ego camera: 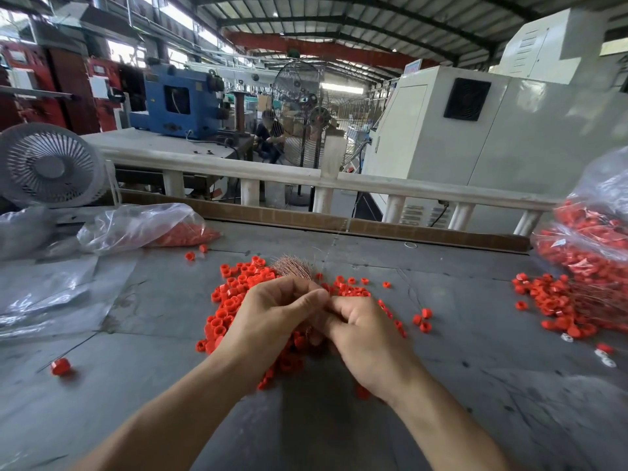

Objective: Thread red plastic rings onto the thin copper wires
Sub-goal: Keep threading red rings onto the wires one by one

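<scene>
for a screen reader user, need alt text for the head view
Two hands, left hand and right hand, meet over a pile of red rings on a grey table, the left holding a copper wire bundle. Bags of rings lie at both sides.

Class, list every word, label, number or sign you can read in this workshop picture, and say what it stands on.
None can be read.
Blue sign above the white machine: too blurred.
White panels on the red cabinets: too small to read.

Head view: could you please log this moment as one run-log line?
left hand: grips copper wire bundle | right hand: fingers pinched beside left, content hidden | loose red rings: piled on table
</scene>
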Demonstrator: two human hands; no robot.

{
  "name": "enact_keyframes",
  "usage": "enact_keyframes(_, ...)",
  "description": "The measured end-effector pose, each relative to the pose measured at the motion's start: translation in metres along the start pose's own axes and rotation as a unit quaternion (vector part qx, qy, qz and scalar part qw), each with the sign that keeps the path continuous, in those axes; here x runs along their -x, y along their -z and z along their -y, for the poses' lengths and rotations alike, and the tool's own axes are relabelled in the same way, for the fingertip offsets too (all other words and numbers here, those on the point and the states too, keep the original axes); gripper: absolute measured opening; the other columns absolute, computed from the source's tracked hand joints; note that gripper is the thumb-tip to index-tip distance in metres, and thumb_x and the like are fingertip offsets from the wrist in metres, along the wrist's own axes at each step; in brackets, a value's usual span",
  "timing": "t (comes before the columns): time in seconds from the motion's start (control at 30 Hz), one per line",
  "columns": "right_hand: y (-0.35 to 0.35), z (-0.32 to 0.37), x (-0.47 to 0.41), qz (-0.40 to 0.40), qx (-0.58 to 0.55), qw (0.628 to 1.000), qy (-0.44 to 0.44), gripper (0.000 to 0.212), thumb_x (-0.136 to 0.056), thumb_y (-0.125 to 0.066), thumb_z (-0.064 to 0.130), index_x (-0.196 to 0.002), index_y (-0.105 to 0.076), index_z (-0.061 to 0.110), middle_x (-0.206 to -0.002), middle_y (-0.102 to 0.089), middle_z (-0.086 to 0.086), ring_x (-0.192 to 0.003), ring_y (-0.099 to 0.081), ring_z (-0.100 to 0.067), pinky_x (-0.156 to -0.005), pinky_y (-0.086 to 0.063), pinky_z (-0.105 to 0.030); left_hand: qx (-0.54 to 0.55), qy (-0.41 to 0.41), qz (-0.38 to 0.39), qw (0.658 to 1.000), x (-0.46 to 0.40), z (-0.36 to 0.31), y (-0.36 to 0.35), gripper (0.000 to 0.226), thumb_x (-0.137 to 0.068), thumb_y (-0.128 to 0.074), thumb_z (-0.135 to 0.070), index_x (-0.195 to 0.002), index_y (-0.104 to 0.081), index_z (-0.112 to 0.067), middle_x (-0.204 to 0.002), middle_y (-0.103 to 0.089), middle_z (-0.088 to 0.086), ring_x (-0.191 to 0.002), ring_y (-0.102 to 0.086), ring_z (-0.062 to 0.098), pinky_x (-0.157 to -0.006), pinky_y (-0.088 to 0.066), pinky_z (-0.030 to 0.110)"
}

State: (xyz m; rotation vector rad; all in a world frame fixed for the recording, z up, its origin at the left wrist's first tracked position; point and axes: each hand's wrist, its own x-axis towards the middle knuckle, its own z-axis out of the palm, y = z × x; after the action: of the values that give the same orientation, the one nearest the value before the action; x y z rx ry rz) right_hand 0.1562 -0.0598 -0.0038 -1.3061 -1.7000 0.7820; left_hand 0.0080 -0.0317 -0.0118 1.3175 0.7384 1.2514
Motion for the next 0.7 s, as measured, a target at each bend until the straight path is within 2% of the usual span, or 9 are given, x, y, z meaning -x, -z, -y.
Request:
enact_keyframes(0.1,0.0,0.0,0.0,-0.018,0.002,1.0,0.012,0.012,-0.095,-0.069,0.045,-0.088,-0.078,0.039,-0.066,-0.068,0.025,-0.06,-0.059,0.011,-0.056,-0.041,-0.007,-0.006,-0.01,-0.018,1.0,-0.002,0.0,0.001,0.018,-0.083,-0.074,-0.018,-0.087,-0.073,-0.001,-0.075,-0.071,0.014,-0.07,-0.065,0.023,-0.066,-0.057,0.029)
enact_keyframes(0.17,-0.001,0.0,0.001,-0.064,-0.012,0.998,0.023,0.015,-0.092,-0.073,0.045,-0.097,-0.079,0.031,-0.067,-0.069,0.027,-0.062,-0.062,0.011,-0.056,-0.042,-0.006,-0.004,-0.019,-0.026,0.999,-0.003,-0.003,0.002,0.016,-0.08,-0.075,-0.023,-0.083,-0.076,-0.008,-0.078,-0.073,0.012,-0.075,-0.068,0.019,-0.071,-0.056,0.027)
enact_keyframes(0.23,-0.003,0.001,0.0,-0.102,-0.072,0.992,0.024,0.016,-0.087,-0.078,0.042,-0.094,-0.077,0.028,-0.07,-0.072,0.021,-0.062,-0.065,0.006,-0.055,-0.044,-0.008,-0.001,-0.023,-0.031,0.999,-0.003,-0.005,0.003,0.013,-0.079,-0.077,-0.026,-0.079,-0.077,-0.013,-0.081,-0.074,0.013,-0.078,-0.069,0.02,-0.076,-0.055,0.03)
enact_keyframes(0.3,-0.004,0.001,-0.001,-0.121,-0.117,0.985,0.023,0.02,-0.081,-0.08,0.044,-0.089,-0.075,0.026,-0.073,-0.075,0.012,-0.061,-0.065,0.001,-0.052,-0.043,-0.01,0.005,-0.018,-0.042,0.999,-0.004,-0.004,0.005,0.017,-0.076,-0.08,-0.031,-0.079,-0.078,-0.014,-0.083,-0.072,0.015,-0.081,-0.064,0.025,-0.081,-0.051,0.039)
enact_keyframes(0.37,-0.004,0.001,-0.002,-0.127,-0.114,0.985,0.027,0.019,-0.082,-0.08,0.042,-0.088,-0.075,0.025,-0.074,-0.074,0.009,-0.063,-0.064,-0.001,-0.056,-0.045,-0.015,0.012,-0.014,-0.044,0.999,-0.003,-0.005,0.007,0.02,-0.073,-0.082,-0.034,-0.078,-0.077,-0.015,-0.083,-0.071,0.015,-0.082,-0.061,0.027,-0.083,-0.049,0.042)
enact_keyframes(0.43,-0.003,-0.002,-0.003,-0.129,-0.119,0.984,0.027,0.009,-0.089,-0.079,0.03,-0.089,-0.074,0.023,-0.075,-0.074,0.007,-0.065,-0.064,-0.004,-0.059,-0.048,-0.023,0.022,-0.008,-0.041,0.999,-0.003,-0.005,0.008,0.021,-0.073,-0.083,-0.034,-0.079,-0.076,-0.016,-0.085,-0.072,0.013,-0.083,-0.063,0.025,-0.084,-0.051,0.04)
enact_keyframes(0.5,-0.002,-0.003,-0.002,-0.132,-0.146,0.98,0.024,0.003,-0.092,-0.077,0.021,-0.091,-0.074,0.022,-0.073,-0.071,0.006,-0.063,-0.061,-0.006,-0.052,-0.047,-0.026,0.039,-0.004,-0.042,0.998,-0.005,-0.005,0.011,0.02,-0.073,-0.085,-0.032,-0.082,-0.076,-0.017,-0.085,-0.073,0.008,-0.082,-0.065,0.021,-0.082,-0.053,0.035)
enact_keyframes(0.6,-0.001,-0.003,-0.002,-0.125,-0.163,0.978,0.023,0.006,-0.094,-0.074,0.017,-0.094,-0.075,0.023,-0.074,-0.071,0.005,-0.064,-0.061,-0.01,-0.051,-0.048,-0.029,0.075,-0.004,-0.043,0.996,-0.007,-0.006,0.013,0.019,-0.07,-0.086,-0.03,-0.083,-0.076,-0.019,-0.081,-0.071,0.006,-0.078,-0.065,0.016,-0.075,-0.054,0.027)
enact_keyframes(0.7,0.0,-0.003,-0.001,-0.106,-0.153,0.982,0.024,0.01,-0.095,-0.072,0.018,-0.095,-0.076,0.027,-0.071,-0.071,0.008,-0.062,-0.061,-0.007,-0.049,-0.048,-0.027,0.093,-0.009,-0.059,0.994,-0.007,-0.007,0.013,0.019,-0.068,-0.087,-0.03,-0.081,-0.077,-0.021,-0.077,-0.07,0.006,-0.073,-0.064,0.015,-0.075,-0.054,0.029)
